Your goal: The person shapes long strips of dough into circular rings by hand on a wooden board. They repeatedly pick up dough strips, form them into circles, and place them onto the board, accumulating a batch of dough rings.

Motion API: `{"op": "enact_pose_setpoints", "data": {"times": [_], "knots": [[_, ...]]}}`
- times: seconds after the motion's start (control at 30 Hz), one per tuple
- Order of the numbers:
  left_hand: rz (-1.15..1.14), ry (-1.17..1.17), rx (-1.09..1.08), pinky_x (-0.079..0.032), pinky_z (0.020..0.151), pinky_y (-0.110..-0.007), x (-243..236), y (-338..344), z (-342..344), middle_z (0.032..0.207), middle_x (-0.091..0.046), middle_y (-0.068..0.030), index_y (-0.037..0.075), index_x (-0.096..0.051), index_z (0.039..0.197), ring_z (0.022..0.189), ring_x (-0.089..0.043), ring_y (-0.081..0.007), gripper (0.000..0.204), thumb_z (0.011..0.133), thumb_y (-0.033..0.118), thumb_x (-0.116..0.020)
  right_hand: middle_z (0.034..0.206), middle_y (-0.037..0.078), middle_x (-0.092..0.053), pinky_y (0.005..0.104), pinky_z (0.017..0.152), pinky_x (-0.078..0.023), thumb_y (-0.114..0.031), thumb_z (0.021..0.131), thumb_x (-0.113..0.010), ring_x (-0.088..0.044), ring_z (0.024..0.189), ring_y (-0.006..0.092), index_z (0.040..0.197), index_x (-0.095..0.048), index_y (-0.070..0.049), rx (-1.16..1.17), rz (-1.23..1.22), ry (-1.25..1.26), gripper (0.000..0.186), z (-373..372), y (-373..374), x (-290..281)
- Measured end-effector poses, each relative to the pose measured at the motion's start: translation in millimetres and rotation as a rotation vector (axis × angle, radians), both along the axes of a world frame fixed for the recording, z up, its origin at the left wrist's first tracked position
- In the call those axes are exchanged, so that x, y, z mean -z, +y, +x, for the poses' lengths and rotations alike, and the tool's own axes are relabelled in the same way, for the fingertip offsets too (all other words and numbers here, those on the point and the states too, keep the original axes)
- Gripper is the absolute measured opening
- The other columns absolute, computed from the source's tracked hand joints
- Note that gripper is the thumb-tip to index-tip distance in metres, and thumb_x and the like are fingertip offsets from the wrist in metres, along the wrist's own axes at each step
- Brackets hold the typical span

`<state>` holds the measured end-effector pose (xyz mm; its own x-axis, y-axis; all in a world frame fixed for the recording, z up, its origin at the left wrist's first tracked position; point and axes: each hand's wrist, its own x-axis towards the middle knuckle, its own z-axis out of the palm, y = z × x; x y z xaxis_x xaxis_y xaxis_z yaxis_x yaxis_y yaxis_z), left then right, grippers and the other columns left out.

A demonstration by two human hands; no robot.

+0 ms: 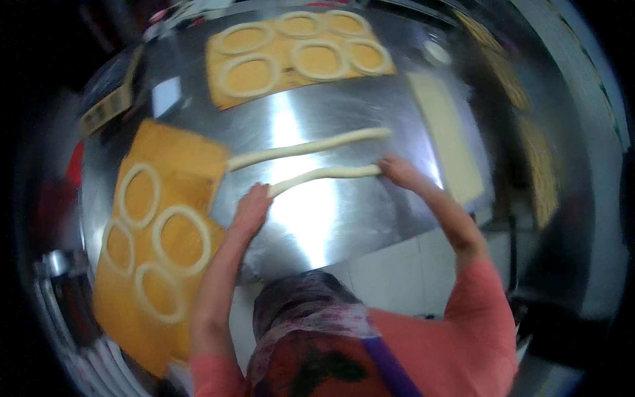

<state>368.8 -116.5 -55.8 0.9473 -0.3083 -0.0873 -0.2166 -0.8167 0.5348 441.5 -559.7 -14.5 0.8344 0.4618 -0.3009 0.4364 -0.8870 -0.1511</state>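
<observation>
A pale dough rope lies across the steel table between my hands, slightly wavy. My left hand is closed at its left end, and my right hand is closed around its right end. The fingertips are partly hidden in both hands. Just beyond, a second dough rope runs nearly parallel, its left end near the corner of an orange board. No hand touches that one.
Dough rings lie on the orange board at left and the far orange board. At right is a long flat dough slab. A white scraper-like piece and a wooden-edged box sit at far left on the steel table.
</observation>
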Motion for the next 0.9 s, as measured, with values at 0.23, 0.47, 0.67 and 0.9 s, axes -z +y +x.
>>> {"op": "enact_pose_setpoints", "data": {"times": [0.23, 0.47, 0.67, 0.9], "knots": [[-0.171, 0.044, 0.139, -0.048, 0.087, -0.048, -53.4, 59.1, -59.3, 0.108, -0.056, -0.018, 0.003, -0.06, 0.105, 0.103, -0.057, -0.0381, 0.021, 0.097, 0.021, -0.054, 0.104, 0.022, -0.055, 0.0471, 0.082, -0.048, -0.001, 0.082, -0.062, -0.055, 0.094, 0.0434, 0.112, -0.058, 0.0, -0.049, 0.165, 0.063, 0.03, -49.4, 15.4, -62.8], [0.146, -0.545, -0.049, -0.043, 0.103, -0.047, -22.7, 303.1, -232.4, 0.127, -0.056, -0.022, 0.002, -0.057, 0.127, 0.123, -0.051, -0.0401, 0.036, 0.097, 0.023, -0.056, 0.095, 0.02, -0.054, 0.0443, 0.081, -0.047, -0.001, 0.08, -0.062, -0.057, 0.089, 0.0401, 0.101, -0.058, 0.003, -0.289, 0.313, 0.238, 0.021, -62.3, 311.7, -102.9], [0.049, 0.06, -0.771, -0.045, 0.1, -0.047, -102.0, 498.8, -301.2, 0.126, -0.058, -0.0218, 0.002, -0.056, 0.126, 0.114, -0.057, -0.0408, 0.036, 0.096, 0.022, -0.055, 0.101, 0.021, -0.057, 0.0481, 0.079, -0.049, -0.012, 0.082, -0.066, -0.059, 0.093, 0.0443, 0.103, -0.061, 0.001, -0.531, 0.378, 0.131, 0.025, -111.6, 615.7, -103.0], [0.157, -0.191, -1.247, -0.049, 0.086, -0.046, -22.6, 645.3, -394.6, 0.11, -0.062, -0.0206, 0.003, -0.058, 0.121, 0.101, -0.061, -0.0398, 0.038, 0.091, 0.026, -0.064, 0.099, 0.025, -0.064, 0.0475, 0.077, -0.052, -0.024, 0.085, -0.07, -0.064, 0.086, 0.0394, 0.102, -0.067, 0.0, -0.348, 0.566, 0.121, 0.029, -216.7, 874.0, -15.9]]}}
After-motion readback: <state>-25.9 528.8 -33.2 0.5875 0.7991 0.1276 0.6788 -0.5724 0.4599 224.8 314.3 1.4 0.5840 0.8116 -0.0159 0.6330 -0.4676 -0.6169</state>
